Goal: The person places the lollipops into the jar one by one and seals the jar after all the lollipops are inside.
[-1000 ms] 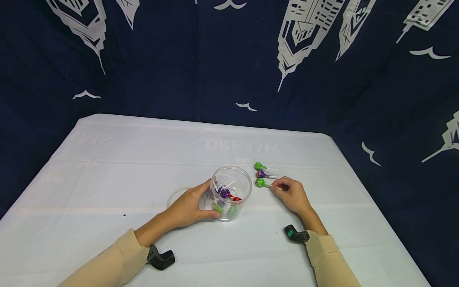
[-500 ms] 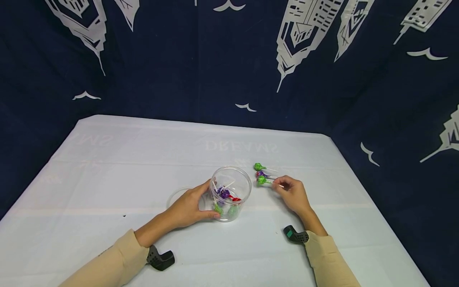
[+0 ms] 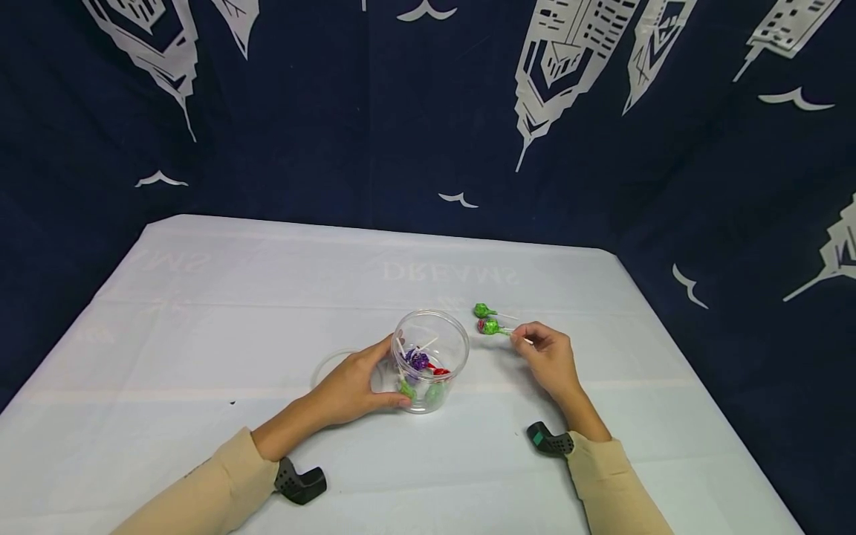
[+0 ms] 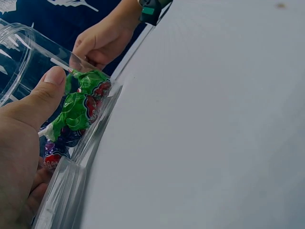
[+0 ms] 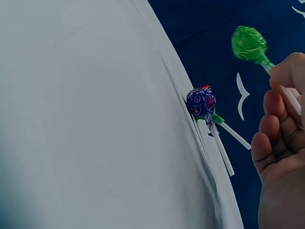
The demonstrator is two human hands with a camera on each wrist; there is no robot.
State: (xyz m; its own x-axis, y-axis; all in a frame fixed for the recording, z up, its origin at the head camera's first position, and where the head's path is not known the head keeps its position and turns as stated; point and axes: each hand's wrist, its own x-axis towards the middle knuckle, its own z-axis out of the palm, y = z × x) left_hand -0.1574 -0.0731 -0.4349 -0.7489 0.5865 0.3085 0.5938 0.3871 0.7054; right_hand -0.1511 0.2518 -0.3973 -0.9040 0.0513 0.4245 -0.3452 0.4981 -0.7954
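Between fingertips (image 5: 287,68), round crinkled lollipop (image 5: 249,44)

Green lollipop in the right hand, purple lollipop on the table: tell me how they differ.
Wrapper: the green lollipop is plain bright green in the right wrist view; the purple lollipop is patterned, with some red.
Pose: the green lollipop is held up by the right hand; the purple lollipop lies on the table.
Both have white sticks.
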